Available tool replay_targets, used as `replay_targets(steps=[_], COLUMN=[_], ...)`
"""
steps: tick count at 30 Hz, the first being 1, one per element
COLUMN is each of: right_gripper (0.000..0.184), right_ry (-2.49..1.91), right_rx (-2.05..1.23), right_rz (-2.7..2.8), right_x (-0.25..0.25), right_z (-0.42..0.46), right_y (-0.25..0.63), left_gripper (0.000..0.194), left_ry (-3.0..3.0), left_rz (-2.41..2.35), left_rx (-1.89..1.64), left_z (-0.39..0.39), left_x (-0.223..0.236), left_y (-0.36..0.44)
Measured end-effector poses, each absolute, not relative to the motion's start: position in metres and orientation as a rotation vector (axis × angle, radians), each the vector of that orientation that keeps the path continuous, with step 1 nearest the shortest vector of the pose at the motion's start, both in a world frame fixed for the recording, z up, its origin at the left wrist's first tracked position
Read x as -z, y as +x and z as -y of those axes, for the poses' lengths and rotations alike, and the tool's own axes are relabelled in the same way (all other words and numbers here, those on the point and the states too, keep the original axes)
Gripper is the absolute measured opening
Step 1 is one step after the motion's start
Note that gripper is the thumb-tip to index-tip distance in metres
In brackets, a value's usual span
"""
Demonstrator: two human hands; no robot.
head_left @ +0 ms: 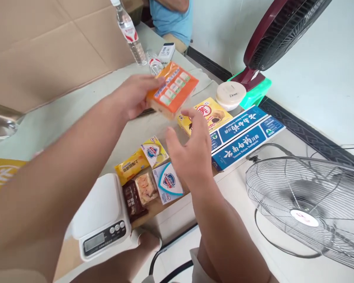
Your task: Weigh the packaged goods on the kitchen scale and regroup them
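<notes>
My left hand (134, 94) grips an orange packet (178, 84) at its left end, with the thumb on top, and holds it above the table. Below and to the right of it, my right hand (193, 155) is open, thumb and fingers apart, with nothing in it. Under the hands lie a yellow Safeguard soap box (155, 151), a white and blue one (167, 182), a yellow snack packet (131, 165), a clear-wrapped snack (146, 188) and a dark brown packet (133, 200). Beyond my right hand lie a yellow box (206, 112) and two blue toothpaste boxes (244, 139).
A white digital scale (102, 204) stands at the near left. A Dove tub (230, 94) sits by a green container (259, 92). Fans stand at right (303, 212) and upper right (280, 35). Water bottles (131, 37) and a person in blue (174, 17) are farther back.
</notes>
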State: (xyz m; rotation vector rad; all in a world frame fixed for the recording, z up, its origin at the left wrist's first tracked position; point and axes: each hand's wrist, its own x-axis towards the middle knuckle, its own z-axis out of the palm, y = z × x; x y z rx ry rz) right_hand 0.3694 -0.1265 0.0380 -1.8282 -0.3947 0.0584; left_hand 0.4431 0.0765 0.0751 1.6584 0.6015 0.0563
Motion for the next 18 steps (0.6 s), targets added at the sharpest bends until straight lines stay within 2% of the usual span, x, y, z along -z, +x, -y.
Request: replay_targets(steps=[6,15,18], right_gripper=[0.035,0.034,0.035], right_ry=[-1.993,-2.07,-2.053], right_rx=[-0.187,-0.424,-0.465], right_rz=[0.227,0.269,0.298], right_x=[-0.026,-0.024,-0.023], right_z=[0.134,0.13,0.126], right_y=[0.394,0.396,0.393], left_gripper=[0.018,0.036,0.05], left_ry=[1.761,1.882,1.982], left_rz=[-0.708,-0.501,-0.374], left_rx=[-0.005,0.043,-0.164], left_z=[-0.08,-0.088,-0.085], left_x=[-0.037,0.01,0.035], left_y=[0.538,0.598,0.607])
